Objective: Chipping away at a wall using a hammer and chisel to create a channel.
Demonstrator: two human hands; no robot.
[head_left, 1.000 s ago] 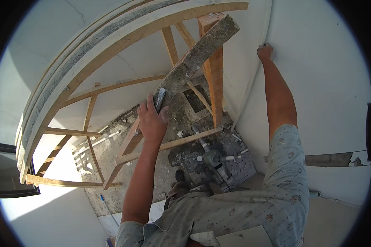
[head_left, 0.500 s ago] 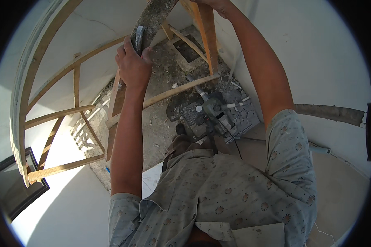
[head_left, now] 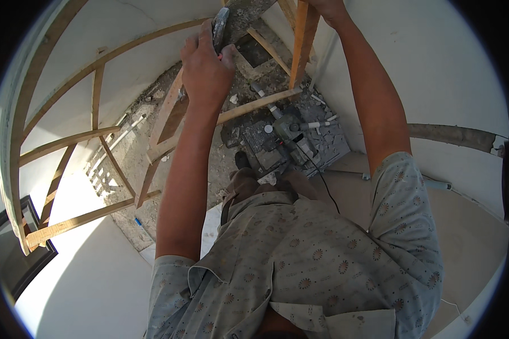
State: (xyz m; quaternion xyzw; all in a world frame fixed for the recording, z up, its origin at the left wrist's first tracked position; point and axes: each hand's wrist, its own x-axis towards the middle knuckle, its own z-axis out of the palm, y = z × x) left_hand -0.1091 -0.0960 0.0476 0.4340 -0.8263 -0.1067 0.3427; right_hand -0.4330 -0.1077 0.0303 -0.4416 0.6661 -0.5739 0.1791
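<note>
Near the upper edge, my left hand [head_left: 208,70] is closed around a narrow silvery-grey hand tool [head_left: 221,24]. A small red part shows by its thumb; the tool's exact kind is unclear. Just beyond it lies a rough, dirt-crusted grey board [head_left: 247,12], running out of the picture at the top. I cannot make out whether the left fingers also touch the board. My right hand [head_left: 327,10] is at the top edge, beside the upper part of an upright wooden post [head_left: 304,48]. Its fingers are mostly cut off by the picture's edge.
A wooden ladder-like frame [head_left: 98,99] stands on the left. A wooden crossbar [head_left: 254,107] spans below my hands. On the rubble-strewn floor lie a green-grey power tool [head_left: 291,130] with a black cord, white pipe pieces [head_left: 316,124] and a square floor opening [head_left: 253,52].
My left hand has moved up and right with the tool, and the right hand slightly right. The grey board has shifted up and now shows less. The whole view has shifted somewhat.
</note>
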